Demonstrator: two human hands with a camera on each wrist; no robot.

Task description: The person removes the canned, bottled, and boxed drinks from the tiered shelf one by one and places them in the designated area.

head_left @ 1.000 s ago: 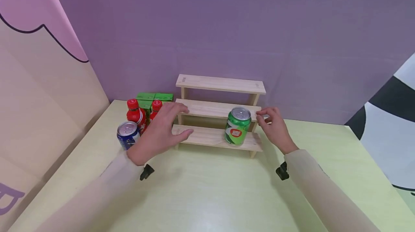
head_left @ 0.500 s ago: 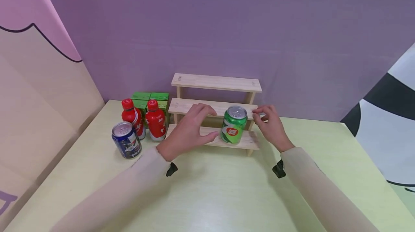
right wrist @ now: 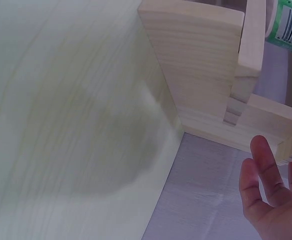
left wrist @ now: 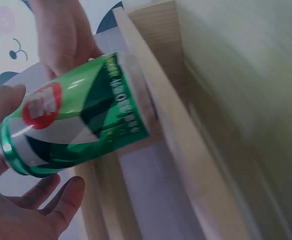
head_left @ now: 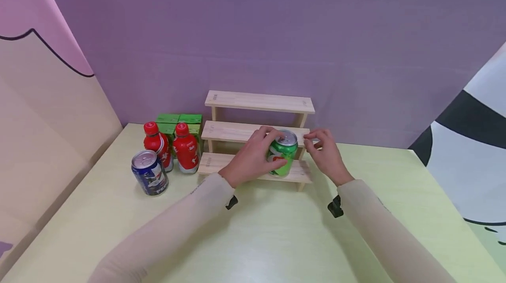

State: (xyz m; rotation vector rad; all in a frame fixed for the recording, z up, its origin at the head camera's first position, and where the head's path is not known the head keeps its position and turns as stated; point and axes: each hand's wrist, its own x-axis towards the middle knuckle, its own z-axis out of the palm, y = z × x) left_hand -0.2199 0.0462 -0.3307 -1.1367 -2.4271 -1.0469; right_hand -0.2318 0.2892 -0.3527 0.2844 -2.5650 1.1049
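Note:
A green soda can (head_left: 291, 153) stands upright on the bottom tier of a three-tier wooden display shelf (head_left: 258, 101), near its right end. My left hand (head_left: 251, 157) is spread around the can's left side, thumb in front and fingers toward the back. In the left wrist view, a gap shows between the lower fingertips (left wrist: 72, 192) and the can (left wrist: 81, 115). My right hand (head_left: 326, 155) pinches the right end of the middle tier between thumb and index finger. Its other fingers (right wrist: 266, 167) show beside the wood in the right wrist view.
Left of the shelf, a blue soda can (head_left: 150, 175) stands in front of two red bottles (head_left: 186, 149). Green boxes (head_left: 169, 118) are behind them. A purple backdrop (head_left: 253, 32) rises directly behind the shelf on the pale table (head_left: 276, 239).
My left hand has moved right, from beside the bottles to around the green can. The right hand has stayed at the shelf's end. The whole view has shifted slightly.

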